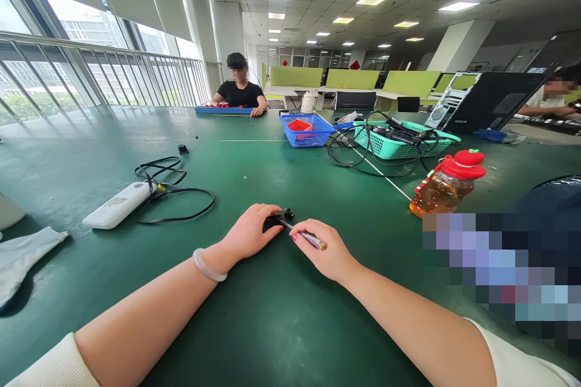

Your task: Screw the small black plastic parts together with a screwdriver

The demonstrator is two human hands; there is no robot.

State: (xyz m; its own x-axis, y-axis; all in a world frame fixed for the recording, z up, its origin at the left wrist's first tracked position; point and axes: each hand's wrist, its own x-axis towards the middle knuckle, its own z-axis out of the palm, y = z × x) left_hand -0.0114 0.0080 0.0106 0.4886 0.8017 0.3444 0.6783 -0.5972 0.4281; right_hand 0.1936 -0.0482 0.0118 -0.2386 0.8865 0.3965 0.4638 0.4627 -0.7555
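Observation:
My left hand (254,231), a pale bangle on its wrist, is closed around a small black part (271,223) resting on the green table. Its fingers hide some of that part. In my right hand (324,248) is a slim screwdriver (314,240) with a brownish handle end, gripped like a pen. The thin metal tip points left and meets the black part between my hands. Just beyond the fingertips lies another small black piece (288,214); I cannot tell whether it is joined to the held part.
A white power bank (120,205) with a looped black cable lies left. Ahead are a blue basket (308,138) and a teal basket (394,149) of cables. A red-lidded bottle (447,187) stands right. Across the table sits a person (240,93) behind a blue tray (224,111).

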